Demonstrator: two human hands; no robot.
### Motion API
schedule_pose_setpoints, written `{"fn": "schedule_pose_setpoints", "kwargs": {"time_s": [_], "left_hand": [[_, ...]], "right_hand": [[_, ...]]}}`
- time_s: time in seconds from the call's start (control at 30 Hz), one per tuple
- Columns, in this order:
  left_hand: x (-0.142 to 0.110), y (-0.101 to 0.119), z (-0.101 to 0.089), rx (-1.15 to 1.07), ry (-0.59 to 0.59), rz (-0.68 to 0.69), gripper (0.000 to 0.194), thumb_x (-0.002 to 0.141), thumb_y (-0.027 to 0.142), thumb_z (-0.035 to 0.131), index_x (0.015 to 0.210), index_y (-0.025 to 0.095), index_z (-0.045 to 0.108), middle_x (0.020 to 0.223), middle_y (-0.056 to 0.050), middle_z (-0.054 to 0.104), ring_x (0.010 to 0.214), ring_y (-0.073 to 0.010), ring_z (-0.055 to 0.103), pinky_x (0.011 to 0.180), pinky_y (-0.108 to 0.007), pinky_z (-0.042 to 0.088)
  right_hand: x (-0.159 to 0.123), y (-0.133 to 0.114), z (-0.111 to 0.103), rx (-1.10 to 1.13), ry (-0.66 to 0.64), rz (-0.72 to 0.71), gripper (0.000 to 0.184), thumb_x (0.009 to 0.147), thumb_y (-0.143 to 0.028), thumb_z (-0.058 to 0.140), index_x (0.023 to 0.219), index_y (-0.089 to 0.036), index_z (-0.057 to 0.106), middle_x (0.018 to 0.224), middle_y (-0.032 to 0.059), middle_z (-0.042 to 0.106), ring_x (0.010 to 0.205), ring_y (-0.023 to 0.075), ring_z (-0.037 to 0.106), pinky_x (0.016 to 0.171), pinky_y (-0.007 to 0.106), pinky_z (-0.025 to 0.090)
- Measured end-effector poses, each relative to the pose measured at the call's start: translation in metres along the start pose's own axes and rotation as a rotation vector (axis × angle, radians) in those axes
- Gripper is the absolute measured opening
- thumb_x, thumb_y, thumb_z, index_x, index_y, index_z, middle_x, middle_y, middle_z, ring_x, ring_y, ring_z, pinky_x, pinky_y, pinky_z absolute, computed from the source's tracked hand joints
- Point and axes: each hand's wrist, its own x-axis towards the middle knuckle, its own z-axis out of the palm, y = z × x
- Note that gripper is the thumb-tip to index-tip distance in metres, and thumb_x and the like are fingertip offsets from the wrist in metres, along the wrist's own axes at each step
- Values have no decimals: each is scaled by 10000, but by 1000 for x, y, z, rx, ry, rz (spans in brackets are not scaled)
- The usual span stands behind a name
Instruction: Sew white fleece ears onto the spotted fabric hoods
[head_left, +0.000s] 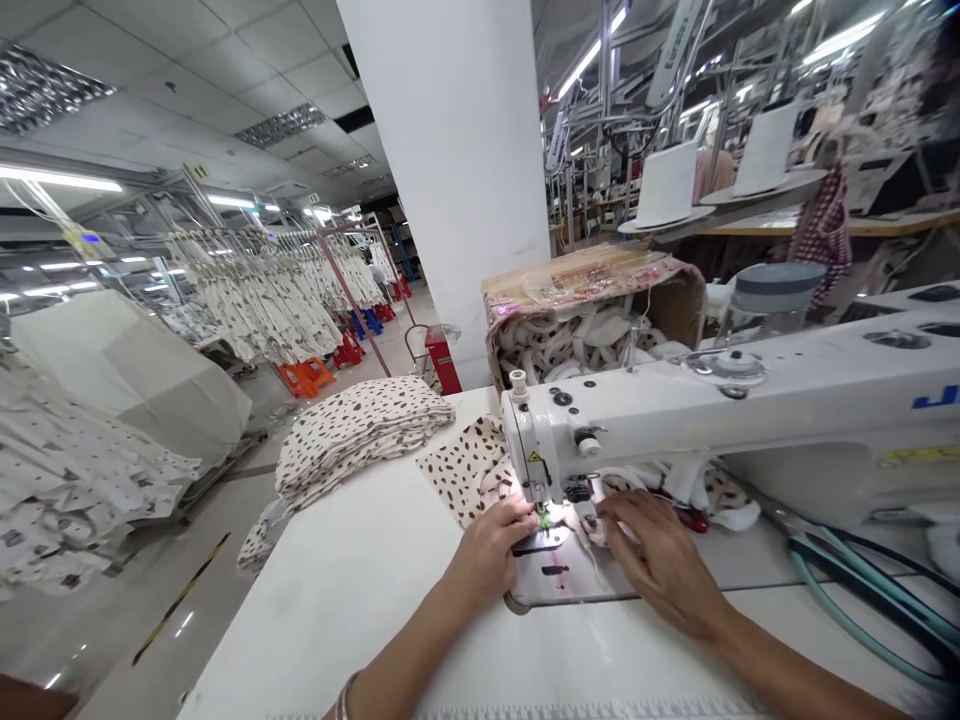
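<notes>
A white industrial sewing machine (675, 410) stands on a white table (337, 600), its lit needle area between my hands. My left hand (486, 555) has its fingertips at the presser foot (540, 510), pinching spotted cream fabric (465, 470). My right hand (660, 560) lies to the right of the needle, fingers on pale cloth (611, 530) over the metal needle plate (559, 572). A folded stack of spotted fabric (360, 435) sits on the table's far left. The needle's tip is hidden by my left fingers.
A cardboard box of white fabric pieces (592, 320) stands behind the machine. Red-handled scissors (694, 518) lie beneath its arm. Teal cables (862, 590) run along the right. A white column (450, 170) rises ahead, and racks of hanging garments (255, 290) fill the left.
</notes>
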Motion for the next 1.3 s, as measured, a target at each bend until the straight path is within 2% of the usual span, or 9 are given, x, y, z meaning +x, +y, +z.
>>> {"fn": "schedule_pose_setpoints", "kwargs": {"time_s": [0.17,0.33,0.47,0.7,0.83,0.9,0.97,1.2,1.3], "left_hand": [[9,-6,-2,103,-66,-96,471,800,-17,398,1151,178,644,1231,-89,627,1215,-221,539,1021,-378,478],[21,-44,-23,197,-24,-341,460,710,-57,471,1069,155,667,1179,-108,648,1139,-243,575,1001,-403,470],[-15,-54,-51,220,46,-467,328,685,-69,474,864,134,660,965,-92,675,970,-228,620,863,-367,511],[-158,41,-65,155,185,-556,299,735,-19,399,778,179,619,905,-78,645,924,-226,589,851,-353,490],[-212,100,-52,30,821,-1009,169,867,250,506,993,191,603,987,-99,634,959,-252,587,868,-391,474],[-218,115,-40,-247,1075,-1322,324,805,500,597,859,180,587,759,-57,617,703,-215,597,647,-320,491],[-214,119,-29,-533,1112,-1482,486,726,665,598,673,187,526,540,5,520,469,-156,498,453,-249,389],[-193,118,-30,-694,1212,-1373,440,642,423,786,522,174,442,490,61,390,484,-86,405,471,-183,320],[-191,131,-39,-1002,1217,-1256,339,715,417,720,642,174,496,616,13,551,598,-153,585,563,-238,471]], "right_hand": [[0,4,-4,-42,19,16,148,912,-185,422,840,-217,547,782,18,645,766,199,606,701,351,436],[-1,8,-11,-76,23,-55,147,904,-189,416,835,-215,544,760,22,634,728,203,607,673,350,431],[0,9,-12,-53,-2,-165,134,903,-229,435,831,-220,548,746,19,633,683,190,622,663,331,464],[-16,-18,-4,231,-334,-329,107,898,-256,492,921,-255,596,860,21,687,739,165,683,630,227,520],[-12,-51,1,202,-511,-37,186,919,-408,472,906,-289,614,769,10,712,569,194,678,437,260,492],[-6,-72,9,130,-589,56,270,873,-511,524,758,-281,607,575,4,660,414,214,614,325,278,417],[-4,-95,20,127,-614,56,364,819,-568,577,616,-267,546,466,8,589,332,212,549,283,279,352],[-24,-149,35,453,-578,132,326,828,-549,572,800,-230,632,748,84,692,657,256,673,466,328,507],[-24,-151,24,763,-635,547,325,836,-493,602,997,-213,641,876,61,726,760,248,702,579,332,578]]}}
